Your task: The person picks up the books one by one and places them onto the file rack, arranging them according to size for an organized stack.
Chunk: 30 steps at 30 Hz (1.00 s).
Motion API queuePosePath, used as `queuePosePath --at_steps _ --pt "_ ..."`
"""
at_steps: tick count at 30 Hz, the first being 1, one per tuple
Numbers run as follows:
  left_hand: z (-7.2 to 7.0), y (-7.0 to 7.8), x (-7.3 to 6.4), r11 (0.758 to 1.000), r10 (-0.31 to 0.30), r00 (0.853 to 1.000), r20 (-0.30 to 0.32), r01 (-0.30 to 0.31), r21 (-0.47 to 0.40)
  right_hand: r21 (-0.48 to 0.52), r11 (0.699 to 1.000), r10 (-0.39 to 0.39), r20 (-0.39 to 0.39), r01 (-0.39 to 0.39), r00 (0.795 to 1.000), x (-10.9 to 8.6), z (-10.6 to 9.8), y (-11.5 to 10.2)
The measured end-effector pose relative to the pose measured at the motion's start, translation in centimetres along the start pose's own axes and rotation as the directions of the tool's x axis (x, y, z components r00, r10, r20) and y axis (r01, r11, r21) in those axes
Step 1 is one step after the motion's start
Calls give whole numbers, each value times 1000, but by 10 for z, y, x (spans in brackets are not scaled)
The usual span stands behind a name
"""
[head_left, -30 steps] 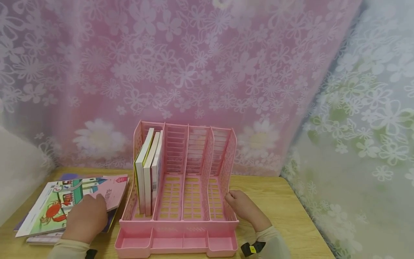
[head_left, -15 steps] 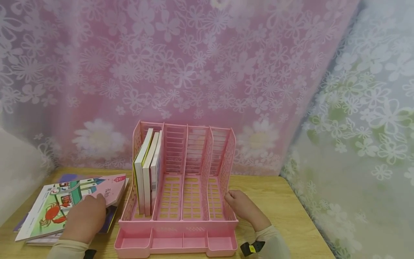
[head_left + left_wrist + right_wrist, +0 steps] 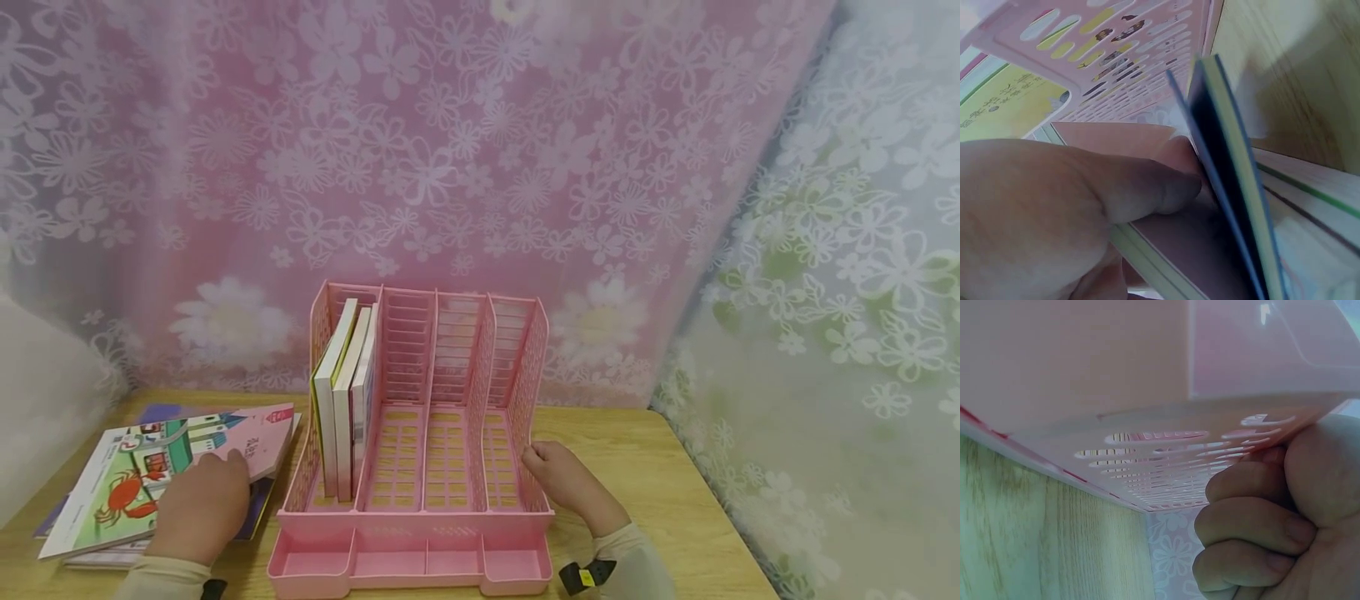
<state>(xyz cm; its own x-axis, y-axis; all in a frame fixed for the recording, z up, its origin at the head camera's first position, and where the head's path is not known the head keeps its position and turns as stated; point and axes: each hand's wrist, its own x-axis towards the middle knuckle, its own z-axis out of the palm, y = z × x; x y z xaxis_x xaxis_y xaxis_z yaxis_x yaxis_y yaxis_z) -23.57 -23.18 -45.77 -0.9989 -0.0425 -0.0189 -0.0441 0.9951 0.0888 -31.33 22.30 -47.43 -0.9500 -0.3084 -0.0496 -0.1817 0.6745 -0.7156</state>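
My left hand (image 3: 202,504) pinches the right edge of a picture book (image 3: 123,492), with a red crab and pink area on its cover. That book lies at a slant on a loose pile at the left. The left wrist view has my thumb flat on its pink cover (image 3: 1116,134), beside a thin dark-blue-edged book (image 3: 1235,156). My right hand (image 3: 562,475) grips the right side wall of a pink desk file rack (image 3: 528,375). Seen from the right wrist, its fingers (image 3: 1247,519) curl at the slotted panel (image 3: 1166,440).
Several books (image 3: 341,408) stand upright in the rack's leftmost slot; the other slots show bare grid floors. Along its front runs a tray (image 3: 416,562) with small compartments. A wooden table (image 3: 637,450) carries everything, and a floral curtain (image 3: 450,167) hangs behind.
The crab book's right side has risen slightly off the pile and turned a little, with a dark gap showing beneath it. My right hand and the rack have stayed in place.
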Motion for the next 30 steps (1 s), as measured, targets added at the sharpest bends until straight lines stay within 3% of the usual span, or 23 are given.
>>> queuePosePath --at_steps 15,30 --pt "2 4 -1 999 -42 999 33 43 -20 23 1000 3 7 -3 1000 -1 2 1" --pt "2 5 -1 997 -59 998 5 60 -48 23 1000 -12 23 11 1000 -4 -1 0"
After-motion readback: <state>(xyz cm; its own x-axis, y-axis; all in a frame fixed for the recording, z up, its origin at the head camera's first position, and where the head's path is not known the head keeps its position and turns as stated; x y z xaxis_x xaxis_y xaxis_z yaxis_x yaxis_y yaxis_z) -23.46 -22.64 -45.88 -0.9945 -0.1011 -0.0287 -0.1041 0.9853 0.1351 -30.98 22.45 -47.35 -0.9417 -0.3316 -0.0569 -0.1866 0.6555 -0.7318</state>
